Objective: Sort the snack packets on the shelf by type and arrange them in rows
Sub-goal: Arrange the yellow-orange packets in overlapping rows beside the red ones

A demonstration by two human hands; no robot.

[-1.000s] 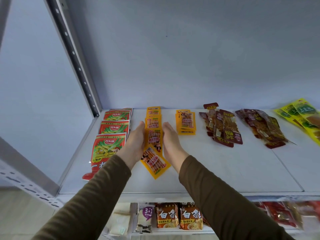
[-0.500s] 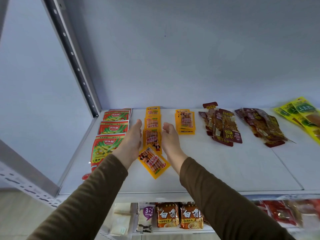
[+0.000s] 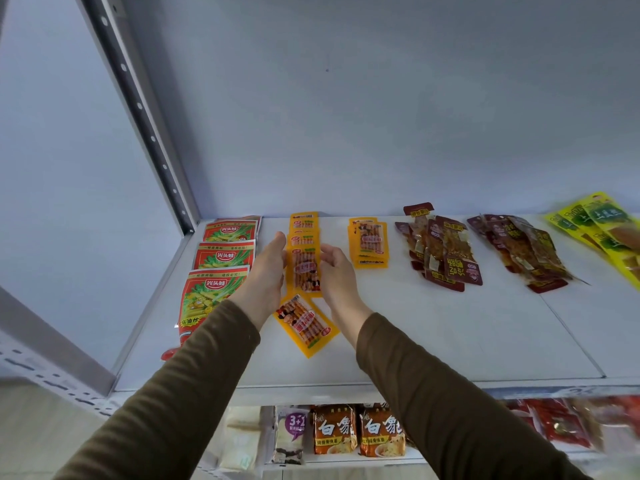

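squaring up the orange sausage row

while the two hands stand on either side of the orange row, the step in hand looks like the aligning of that row, not the sorting of a new type.

at the far left of the shelf [image 3: 450,334] lies a row of red and green packets [image 3: 221,258], going from the back wall toward the front edge, and it seems already in order. just beside it comes the left hand [image 3: 266,275], with its fingers straight and together, the flat side against the left edge of the orange sausage packets [image 3: 304,268]. on the other side of this row is the right hand [image 3: 337,271]; its fingers are lightly bent and relaxed and they hold nothing, only touching or nearly touching the right edge. i cannot tell if they really press. so both hands are open and the packets are between them, lying flat on the shelf.

in front of the hands, one orange packet [image 3: 306,323] lies turned at an angle, out of line with the row. i judge the next move must take this one, turn it straight and bring it behind the others' line.

further right there is a small orange stack [image 3: 369,245], then the dark red packets [image 3: 441,252] in a loose heap, a second dark heap [image 3: 526,252], and at the far right the yellow-green packets [image 3: 602,230], partly cut by the frame. these heaps look not yet arranged, so much of the task remains.
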